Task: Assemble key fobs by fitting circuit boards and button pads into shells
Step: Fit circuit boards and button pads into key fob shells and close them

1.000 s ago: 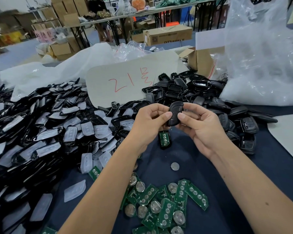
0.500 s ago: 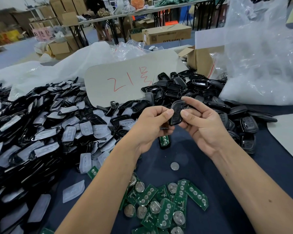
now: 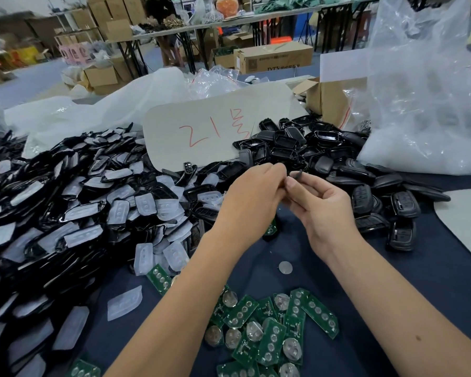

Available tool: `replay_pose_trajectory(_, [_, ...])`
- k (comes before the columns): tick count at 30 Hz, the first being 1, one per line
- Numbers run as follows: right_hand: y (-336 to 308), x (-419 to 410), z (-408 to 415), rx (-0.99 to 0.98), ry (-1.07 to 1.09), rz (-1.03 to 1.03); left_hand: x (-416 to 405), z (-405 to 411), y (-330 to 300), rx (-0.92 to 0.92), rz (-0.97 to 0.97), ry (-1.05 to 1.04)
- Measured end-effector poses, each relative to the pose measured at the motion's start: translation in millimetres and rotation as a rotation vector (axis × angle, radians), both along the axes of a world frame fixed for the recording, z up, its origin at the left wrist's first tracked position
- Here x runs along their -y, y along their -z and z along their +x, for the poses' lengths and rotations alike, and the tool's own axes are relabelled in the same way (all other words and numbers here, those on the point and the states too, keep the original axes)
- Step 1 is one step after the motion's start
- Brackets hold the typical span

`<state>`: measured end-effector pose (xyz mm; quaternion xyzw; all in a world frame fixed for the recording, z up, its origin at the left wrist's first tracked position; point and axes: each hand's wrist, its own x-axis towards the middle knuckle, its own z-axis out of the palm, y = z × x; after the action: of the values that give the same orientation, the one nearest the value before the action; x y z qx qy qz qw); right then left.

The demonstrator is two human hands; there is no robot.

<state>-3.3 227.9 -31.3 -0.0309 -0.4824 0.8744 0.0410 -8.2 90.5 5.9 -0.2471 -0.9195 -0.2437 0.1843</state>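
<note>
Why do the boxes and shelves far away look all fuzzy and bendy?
In the head view, the wide lens curves the edges, so the far shelves lean; they are smeared, while the green circuit boards near the hands look sharp, and the plastic bag shows white glare.

A heap of shells with button pads [image 3: 74, 213] is spread over the left of the tabletop [image 3: 433, 281]; circuit boards [image 3: 269, 330] are piled at the near centre, further shells [image 3: 324, 148] behind them, a plastic bag [image 3: 430, 104] at far right.

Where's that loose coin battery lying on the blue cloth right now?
The coin battery lies alone on the cloth, centre of the head view, below the hands and above the pile of green circuit boards.
</note>
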Motion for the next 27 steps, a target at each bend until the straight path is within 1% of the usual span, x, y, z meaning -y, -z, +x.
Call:
replay_pose_trajectory(3, [1.0,-2.6,-1.2,0.02,-0.012,-0.043,1.8,-1.2,-1.3,0.024,-0.026,0.02])
replay_pose_trajectory(5, [2.4,-3.5,-3.0,0.032,-0.019,-0.066,7.3,-3.0,-3.4,0.118,0.08,0.054])
replay_pose_trajectory(7, [2.2,-5.7,-5.5,0.05,-0.012,-0.108,16.2,-5.4,-4.3,0.247,0.184,0.005])
replay_pose_trajectory(8, [1.5,-7.5,-6.6,0.06,-0.008,-0.134,21.3,-7.4,-3.7,0.308,0.157,-0.053])
replay_pose_trajectory(10, [1.0,-10.2,-8.5,0.07,-0.012,-0.169,30.8,-11.0,0.9,0.456,-0.011,-0.178])
replay_pose_trajectory(11, [1.3,-11.5,-9.0,0.068,-0.02,-0.176,33.3,-11.6,3.7,0.541,-0.072,-0.204])
replay_pose_trajectory(12, [1.6,-12.4,-9.2,0.063,-0.032,-0.179,34.3,-11.4,5.5,0.605,-0.094,-0.203])
replay_pose_trajectory(14, [1.3,-13.2,-9.5,0.055,-0.063,-0.19,33.4,-10.6,6.7,0.655,-0.099,-0.174])
replay_pose_trajectory(16, [0.3,-15.1,-9.1,0.04,-0.108,-0.201,32.1,-10.6,6.3,0.653,-0.091,-0.148])
replay_pose_trajectory(17, [-0.3,-16.4,-8.9,0.029,-0.134,-0.2,31.8,-10.4,6.2,0.65,-0.054,-0.144])
replay_pose_trajectory(18, [-0.5,-17.7,-8.8,0.018,-0.159,-0.192,32.1,-10.0,6.0,0.662,0.042,-0.144])
replay_pose_trajectory(19, [-0.6,-19.0,-8.8,0.011,-0.181,-0.179,32.8,-9.5,6.1,0.701,0.198,-0.148])
replay_pose_trajectory(22, [-0.2,-20.3,-8.4,0.012,-0.247,-0.136,34.9,-6.9,3.4,0.915,0.794,-0.138])
replay_pose_trajectory(23, [-0.1,-20.1,-8.2,0.018,-0.272,-0.125,35.8,-7.3,2.7,0.951,0.919,-0.146])
replay_pose_trajectory(25, [0.1,-19.8,-7.7,0.032,-0.307,-0.098,38.5,-9.2,3.0,0.977,1.063,-0.157])
replay_pose_trajectory(27, [-0.2,-19.1,-7.2,0.034,-0.323,-0.062,41.9,-10.2,3.1,0.987,1.136,-0.155])
